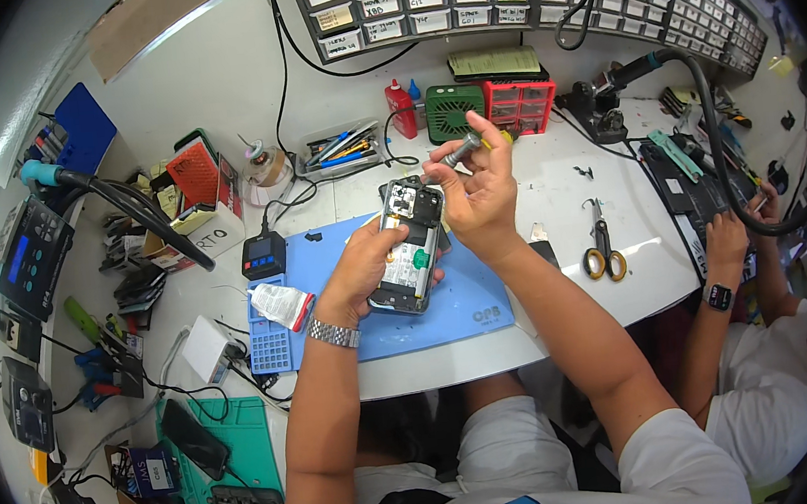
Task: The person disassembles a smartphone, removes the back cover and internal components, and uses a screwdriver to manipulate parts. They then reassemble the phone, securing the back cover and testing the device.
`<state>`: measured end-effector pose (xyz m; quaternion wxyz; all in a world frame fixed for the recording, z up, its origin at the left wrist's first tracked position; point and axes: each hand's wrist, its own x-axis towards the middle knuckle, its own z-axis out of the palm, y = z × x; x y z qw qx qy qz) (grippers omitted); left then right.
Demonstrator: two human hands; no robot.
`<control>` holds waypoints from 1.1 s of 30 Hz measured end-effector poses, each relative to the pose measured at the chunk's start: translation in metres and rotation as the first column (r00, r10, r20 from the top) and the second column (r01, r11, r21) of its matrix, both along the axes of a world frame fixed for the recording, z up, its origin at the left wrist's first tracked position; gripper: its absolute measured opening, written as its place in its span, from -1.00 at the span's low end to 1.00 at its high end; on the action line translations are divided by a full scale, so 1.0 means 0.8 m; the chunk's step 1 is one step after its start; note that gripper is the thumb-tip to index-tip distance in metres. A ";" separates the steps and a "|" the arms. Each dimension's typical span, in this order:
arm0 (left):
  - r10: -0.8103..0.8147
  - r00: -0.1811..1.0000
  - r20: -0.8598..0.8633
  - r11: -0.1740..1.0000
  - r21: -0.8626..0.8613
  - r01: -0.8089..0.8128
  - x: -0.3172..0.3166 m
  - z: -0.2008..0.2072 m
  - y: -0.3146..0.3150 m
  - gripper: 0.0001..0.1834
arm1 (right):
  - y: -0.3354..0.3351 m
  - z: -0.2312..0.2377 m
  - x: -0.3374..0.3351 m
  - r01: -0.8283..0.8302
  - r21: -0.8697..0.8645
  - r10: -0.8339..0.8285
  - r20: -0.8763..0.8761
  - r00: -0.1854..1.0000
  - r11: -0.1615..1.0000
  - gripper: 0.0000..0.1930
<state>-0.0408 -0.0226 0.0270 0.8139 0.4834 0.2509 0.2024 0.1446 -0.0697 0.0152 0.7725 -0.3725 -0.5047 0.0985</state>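
Observation:
My left hand (359,272) is wrapped round an opened smartphone (407,263), its inner parts facing up. A green round patch shows near its lower middle, and the black upper part is bare. My right hand (480,198) pinches a small screwdriver (459,154) with a grey shaft between thumb and fingers. The screwdriver points down and left toward the phone's top end. Whether its tip touches the phone I cannot tell. Beneath both hands lies a blue work mat (471,294) on the white table.
A white and red tube (281,305) and a small black box with a screen (264,256) sit left of the phone. Scissors (602,244) lie to the right. A pen tray (343,151) stands behind. At the far right a co-worker's hand (725,238) works over a black mat.

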 end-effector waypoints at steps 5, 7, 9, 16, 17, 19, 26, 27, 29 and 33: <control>-0.028 1.000 -0.005 1.000 -0.011 0.028 0.005 0.003 0.003 -0.61 | 0.007 -0.006 -0.005 0.024 -0.005 -0.023 0.107 0.994 1.000 -0.40; -0.026 0.999 -0.027 1.000 0.000 0.026 0.007 0.007 0.002 -0.62 | 0.011 -0.008 -0.004 0.025 0.006 -0.026 0.126 0.992 1.000 -0.41; -0.035 0.999 -0.023 0.999 0.000 0.035 0.006 0.005 0.003 -0.62 | 0.013 -0.011 -0.004 0.022 0.013 -0.024 0.133 0.991 1.000 -0.41; -0.054 0.998 -0.034 0.999 0.007 0.054 0.006 0.006 0.004 -0.62 | 0.015 -0.014 -0.004 0.018 -0.024 -0.016 0.091 0.996 1.000 -0.42; -0.050 0.998 -0.035 0.999 0.002 0.050 0.006 0.006 0.003 -0.62 | 0.015 -0.014 -0.005 0.025 -0.017 -0.023 0.097 0.995 1.000 -0.42; -0.043 0.998 -0.038 0.999 -0.008 0.043 0.007 0.007 0.003 -0.62 | 0.013 -0.011 -0.005 0.079 0.002 -0.078 0.181 0.980 0.997 -0.41; -0.047 0.998 -0.034 0.999 -0.009 0.047 0.008 0.006 0.001 -0.63 | 0.000 0.001 0.006 0.203 0.075 -0.215 0.417 0.883 0.976 -0.37; -0.048 0.999 -0.025 0.999 -0.011 0.048 0.009 0.004 0.002 -0.63 | 0.000 -0.002 0.006 0.163 0.042 -0.167 0.366 0.915 0.986 -0.38; -0.038 0.999 -0.020 0.999 -0.020 0.038 0.007 0.004 0.002 -0.63 | 0.002 -0.004 -0.003 -0.017 -0.048 0.024 0.141 0.990 0.999 -0.40; -0.058 0.998 -0.028 0.998 -0.034 0.057 0.006 0.005 0.003 -0.63 | 0.002 0.006 0.000 0.127 0.018 -0.125 0.349 0.929 0.992 -0.42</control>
